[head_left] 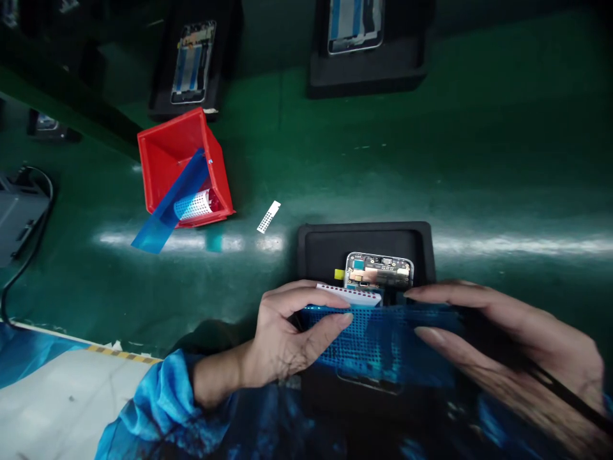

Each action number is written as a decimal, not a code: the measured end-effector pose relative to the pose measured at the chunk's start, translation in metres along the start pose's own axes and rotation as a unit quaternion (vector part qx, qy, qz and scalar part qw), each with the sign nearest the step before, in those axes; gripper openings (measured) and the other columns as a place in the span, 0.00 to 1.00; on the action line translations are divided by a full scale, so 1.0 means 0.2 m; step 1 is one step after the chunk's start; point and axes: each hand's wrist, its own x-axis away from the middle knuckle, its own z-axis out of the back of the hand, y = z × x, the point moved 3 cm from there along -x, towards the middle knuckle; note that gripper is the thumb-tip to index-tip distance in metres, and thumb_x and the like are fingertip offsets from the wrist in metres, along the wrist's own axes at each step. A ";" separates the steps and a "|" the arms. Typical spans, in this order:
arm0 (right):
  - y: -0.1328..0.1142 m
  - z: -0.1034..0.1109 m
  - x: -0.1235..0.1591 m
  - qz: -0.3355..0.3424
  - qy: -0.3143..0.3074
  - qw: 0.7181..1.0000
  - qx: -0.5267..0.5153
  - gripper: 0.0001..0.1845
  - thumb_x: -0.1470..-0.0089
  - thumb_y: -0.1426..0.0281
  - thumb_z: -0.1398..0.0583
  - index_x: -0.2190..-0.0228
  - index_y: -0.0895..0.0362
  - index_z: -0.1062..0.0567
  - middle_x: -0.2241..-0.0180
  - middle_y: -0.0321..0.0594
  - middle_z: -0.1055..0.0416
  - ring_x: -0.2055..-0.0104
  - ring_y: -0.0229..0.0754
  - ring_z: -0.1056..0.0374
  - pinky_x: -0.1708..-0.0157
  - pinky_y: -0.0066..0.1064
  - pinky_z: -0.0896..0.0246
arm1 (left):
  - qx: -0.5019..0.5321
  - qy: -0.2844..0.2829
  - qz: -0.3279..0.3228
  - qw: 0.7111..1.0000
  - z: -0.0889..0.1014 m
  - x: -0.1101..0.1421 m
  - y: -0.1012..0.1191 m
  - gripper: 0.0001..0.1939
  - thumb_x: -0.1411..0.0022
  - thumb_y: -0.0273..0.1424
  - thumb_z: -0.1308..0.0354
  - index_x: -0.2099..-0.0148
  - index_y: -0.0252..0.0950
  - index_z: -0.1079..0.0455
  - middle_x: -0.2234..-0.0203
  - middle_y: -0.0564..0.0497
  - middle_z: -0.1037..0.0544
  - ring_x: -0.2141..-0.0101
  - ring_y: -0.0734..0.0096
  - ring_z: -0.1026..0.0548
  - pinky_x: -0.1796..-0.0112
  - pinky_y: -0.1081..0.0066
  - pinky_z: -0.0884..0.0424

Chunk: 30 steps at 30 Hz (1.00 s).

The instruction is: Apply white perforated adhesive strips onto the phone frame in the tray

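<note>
My left hand [306, 329] pinches a blue translucent film [383, 345] between thumb and forefinger, along with a white perforated label sheet [352, 295] at its upper edge. My right hand [507, 345] is at the film's right end, thumb and forefinger slightly apart there. Across its palm lies a slim black tool [546, 377] that looks like tweezers. Just beyond the film, an opened phone [380, 271] with its circuit board exposed sits in a black tray [364, 233]. A yellow tab [339, 274] sticks out at its left side. The phone's lower part is covered by the film.
A red bin [220, 172] at the left holds a blue strip [165, 214] and a rolled perforated sheet [194, 204]. A small white perforated strip [269, 217] lies on the green surface [502, 147]. Two more trays with phones stand further back. A grey device [19, 217] with a cable is far left.
</note>
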 end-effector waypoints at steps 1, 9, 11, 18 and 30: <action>0.00 0.00 0.00 -0.004 -0.002 1.000 0.000 0.13 0.64 0.66 0.41 0.70 0.50 0.32 0.73 0.34 0.31 0.74 0.38 0.34 0.77 0.26 0.35 | -0.003 0.004 -0.002 1.000 0.00 0.00 0.00 0.07 0.57 0.24 0.43 0.70 0.37 0.32 0.74 0.53 0.26 0.72 0.71 0.28 0.70 0.72 0.29; 0.01 -0.02 0.00 -0.007 -0.056 0.996 -0.072 0.10 0.65 0.73 0.40 0.74 0.52 0.31 0.75 0.33 0.32 0.74 0.36 0.34 0.77 0.24 0.36 | -0.064 -0.020 -0.020 0.998 0.00 0.00 0.04 0.14 0.58 0.28 0.42 0.64 0.38 0.34 0.66 0.52 0.28 0.65 0.69 0.29 0.64 0.70 0.30; 0.01 -0.04 0.00 0.004 -0.077 0.994 -0.080 0.11 0.65 0.73 0.40 0.73 0.52 0.31 0.76 0.33 0.32 0.75 0.35 0.35 0.78 0.24 0.37 | -0.077 -0.031 -0.027 0.996 -0.01 0.00 0.04 0.15 0.58 0.29 0.42 0.63 0.39 0.34 0.65 0.52 0.28 0.63 0.69 0.30 0.63 0.70 0.30; 0.01 -0.03 -0.01 0.003 -0.102 0.993 -0.055 0.08 0.64 0.71 0.41 0.75 0.53 0.31 0.76 0.35 0.32 0.74 0.37 0.35 0.76 0.25 0.37 | -0.174 0.001 -0.079 0.982 0.01 -0.01 0.04 0.19 0.60 0.34 0.42 0.62 0.43 0.35 0.64 0.55 0.26 0.63 0.66 0.29 0.51 0.57 0.44; -0.10 -0.10 0.01 0.048 -0.024 0.998 -0.035 0.12 0.67 0.75 0.40 0.73 0.54 0.31 0.75 0.34 0.33 0.73 0.37 0.35 0.75 0.27 0.37 | -0.364 -0.041 -0.183 0.912 -0.01 0.04 0.10 0.21 0.54 0.31 0.46 0.54 0.43 0.40 0.58 0.58 0.31 0.64 0.67 0.29 0.48 0.59 0.48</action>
